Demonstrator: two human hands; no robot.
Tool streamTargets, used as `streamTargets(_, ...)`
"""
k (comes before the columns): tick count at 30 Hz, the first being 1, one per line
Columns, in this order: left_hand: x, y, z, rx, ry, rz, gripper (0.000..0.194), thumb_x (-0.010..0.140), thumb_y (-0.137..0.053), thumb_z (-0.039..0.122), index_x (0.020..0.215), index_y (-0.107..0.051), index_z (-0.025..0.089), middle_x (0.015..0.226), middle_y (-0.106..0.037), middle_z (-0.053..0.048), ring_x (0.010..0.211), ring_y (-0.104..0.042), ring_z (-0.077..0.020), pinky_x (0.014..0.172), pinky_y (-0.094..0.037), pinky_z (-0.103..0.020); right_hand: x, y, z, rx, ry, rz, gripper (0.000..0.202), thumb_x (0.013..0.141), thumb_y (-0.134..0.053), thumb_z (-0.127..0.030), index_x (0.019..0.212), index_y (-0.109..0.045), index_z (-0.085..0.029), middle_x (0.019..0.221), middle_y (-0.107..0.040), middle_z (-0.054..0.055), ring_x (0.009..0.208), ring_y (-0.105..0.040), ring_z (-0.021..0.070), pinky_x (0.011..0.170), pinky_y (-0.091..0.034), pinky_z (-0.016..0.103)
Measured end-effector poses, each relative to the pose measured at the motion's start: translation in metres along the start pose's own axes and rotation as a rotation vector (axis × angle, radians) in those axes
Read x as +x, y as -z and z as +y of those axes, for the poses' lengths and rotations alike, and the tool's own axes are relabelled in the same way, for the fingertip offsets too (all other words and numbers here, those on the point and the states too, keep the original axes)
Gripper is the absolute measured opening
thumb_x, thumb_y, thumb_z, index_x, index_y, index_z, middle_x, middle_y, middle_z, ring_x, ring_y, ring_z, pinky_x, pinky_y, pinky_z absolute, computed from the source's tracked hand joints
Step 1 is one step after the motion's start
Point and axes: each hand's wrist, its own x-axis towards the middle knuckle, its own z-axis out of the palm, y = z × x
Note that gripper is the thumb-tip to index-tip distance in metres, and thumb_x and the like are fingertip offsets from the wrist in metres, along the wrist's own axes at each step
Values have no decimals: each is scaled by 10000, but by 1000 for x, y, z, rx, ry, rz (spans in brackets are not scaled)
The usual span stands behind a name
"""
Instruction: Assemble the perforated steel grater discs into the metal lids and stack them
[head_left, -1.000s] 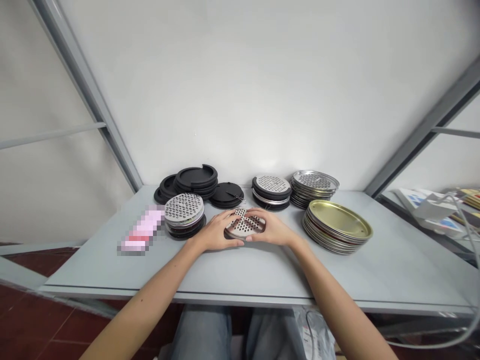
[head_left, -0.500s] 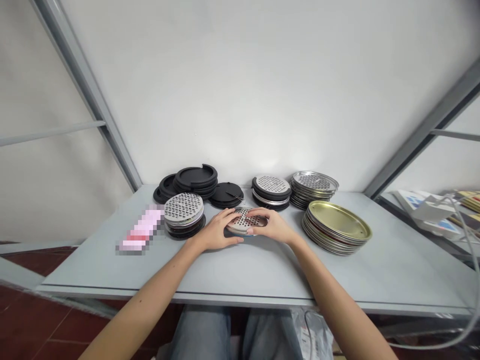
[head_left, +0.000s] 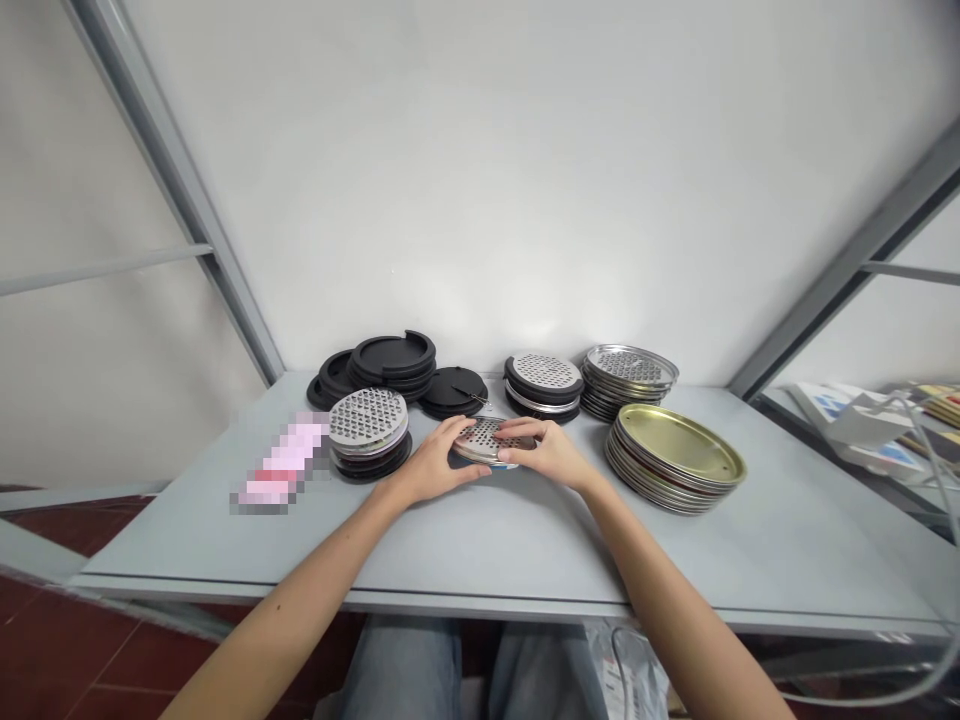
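A round perforated metal disc (head_left: pixel 486 440) lies on other round pieces at the middle of the grey table. My left hand (head_left: pixel 439 465) grips its left side, thumb at the near edge and fingers on the far left rim. On the right side, my right hand (head_left: pixel 551 455) holds the same disc with its fingers bent over the top and the thumb at the near edge. Just left of my left hand stands a stack topped by a grater-like disc (head_left: pixel 367 416). Behind the hands are flat black discs (head_left: pixel 454 390) with a small thin metal item on top.
Black rimmed discs (head_left: pixel 391 355) are piled at the back left. Further right stand a perforated-disc stack (head_left: pixel 547 370), a silver-rimmed stack (head_left: pixel 630 366) and a gold-topped stack (head_left: pixel 679 440). A pixelated pink item (head_left: pixel 285 465) lies left on the table (head_left: pixel 495 560).
The fingers of my right hand have shifted slightly over the disc, and its thumb has moved a little. My left fingers have drawn slightly toward the disc's left rim.
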Motion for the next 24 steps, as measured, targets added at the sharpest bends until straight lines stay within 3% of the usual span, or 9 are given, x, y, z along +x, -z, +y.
streamTargets(4, -3, 2, 1, -20, -11, -63, 1052, 651, -769, 517, 1478, -185, 231, 1495, -322, -133, 1367, -327, -316, 1111, -306, -466, 1, 8, 3, 19, -54, 143, 364, 726, -693, -479, 895, -756, -163, 950, -729, 109, 899, -673, 282, 823, -538, 426)
streamTargets(6, -4, 1, 1, -17, -24, -78, 1080, 634, -783, 505, 1482, -175, 224, 1500, -316, -134, 1373, -314, -322, 1119, -292, -474, 1, 12, 2, 30, -60, 199, 370, 763, -658, -473, 944, -737, -160, 949, -732, 105, 913, -673, 279, 853, -527, 437)
streamTargets(12, -3, -5, 0, 10, 2, 25, 953, 694, -727, 535, 1451, -249, 208, 1455, -395, -132, 1321, -402, -301, 1082, -355, -447, -4, -1, -9, -108, 174, 12, 473, 730, -713, -429, 1127, -650, -178, 1240, -613, 122, 1134, -578, 279, 988, -449, 438)
streamTargets(15, -3, -5, 1, 23, 19, 54, 908, 714, -708, 537, 1441, -272, 212, 1454, -399, -127, 1317, -407, -301, 1078, -358, -452, -4, -10, -12, -170, 289, -98, 502, 728, -721, -435, 1151, -638, -177, 1282, -579, 138, 1184, -541, 294, 999, -436, 441)
streamTargets(24, 0, -2, 10, 4, -21, 185, 877, 692, -746, 487, 1405, -311, 217, 1418, -421, -109, 1294, -423, -273, 1077, -369, -418, -6, -8, -8, -189, 245, -97, 467, 823, -614, -471, 1195, -612, -188, 1170, -651, 113, 1018, -633, 263, 867, -511, 382)
